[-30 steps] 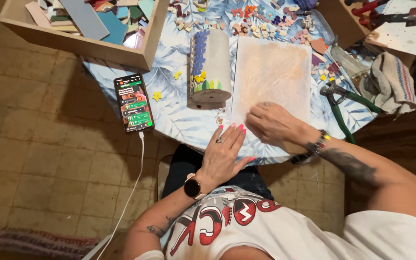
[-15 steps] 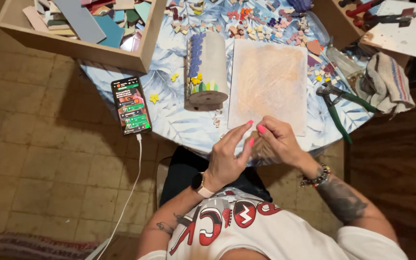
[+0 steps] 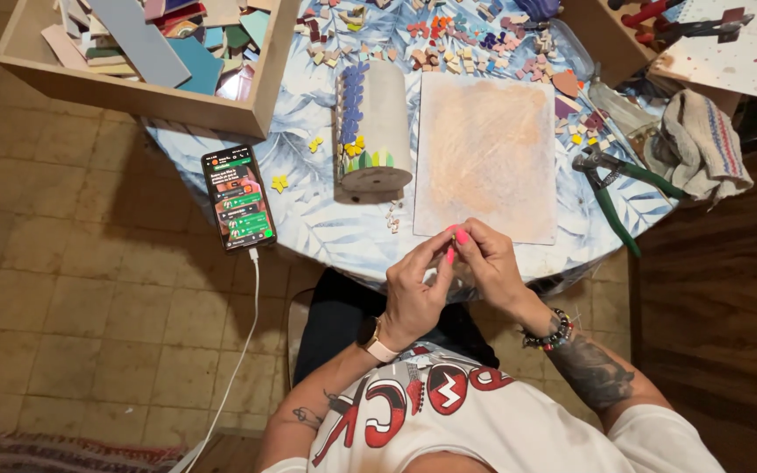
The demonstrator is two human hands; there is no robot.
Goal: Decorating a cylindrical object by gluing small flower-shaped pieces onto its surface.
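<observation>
Head view, looking down on a round table (image 3: 326, 232) covered with a blue leaf-print cloth. Lower centre of the frame: left hand (image 3: 415, 293) and right hand (image 3: 492, 267) brought together at the near table edge, fingertips (image 3: 454, 245) with pink nails pinched against each other; whatever small piece sits between them is too small to make out, so I cannot tell what either hand grasps. Left wrist carries a watch (image 3: 370, 337); right wrist a beaded bracelet (image 3: 550, 335). Just above the hands: a pale rectangular board (image 3: 488, 153) smeared with pinkish-orange, lying flat. Left of the board, near it: a grey cylinder (image 3: 377, 131) on its side, partly clad in blue, yellow and green mosaic pieces. Left of centre: a smartphone (image 3: 237, 197), screen lit, with a white cable (image 3: 234, 359) running off the table towards the lower left. Upper left: a wooden tray (image 3: 133, 92) of tile offcuts. Upper centre: loose mosaic chips (image 3: 449, 48) scattered on the cloth. Right of the board: green-handled nippers (image 3: 611, 188), then a striped cloth (image 3: 703, 144). Upper right corner: a white sheet (image 3: 738, 52). Below, tiled floor (image 3: 63, 289).
</observation>
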